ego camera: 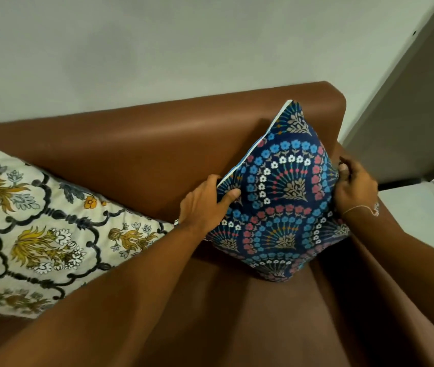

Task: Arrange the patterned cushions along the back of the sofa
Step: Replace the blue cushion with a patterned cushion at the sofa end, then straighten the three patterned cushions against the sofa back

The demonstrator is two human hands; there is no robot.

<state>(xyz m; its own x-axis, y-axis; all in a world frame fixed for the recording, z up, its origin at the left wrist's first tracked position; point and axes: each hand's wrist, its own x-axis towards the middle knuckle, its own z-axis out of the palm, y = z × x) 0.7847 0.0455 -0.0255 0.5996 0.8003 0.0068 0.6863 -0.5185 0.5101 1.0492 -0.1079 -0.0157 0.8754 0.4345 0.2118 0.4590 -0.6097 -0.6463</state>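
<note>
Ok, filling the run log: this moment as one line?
step: placing blue cushion | left hand: gripping | right hand: gripping | cream cushion: on sofa

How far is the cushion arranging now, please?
Done: the cream floral cushion leans against the sofa back. In hand: left hand and right hand grip the blue cushion near the sofa's end. Left: releasing it there.

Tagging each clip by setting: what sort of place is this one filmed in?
Most likely a home living room. A brown sofa stands against a plain wall, with two patterned cushions on it: a cream cushion leaning at its back and a blue cushion held by both hands.
</note>
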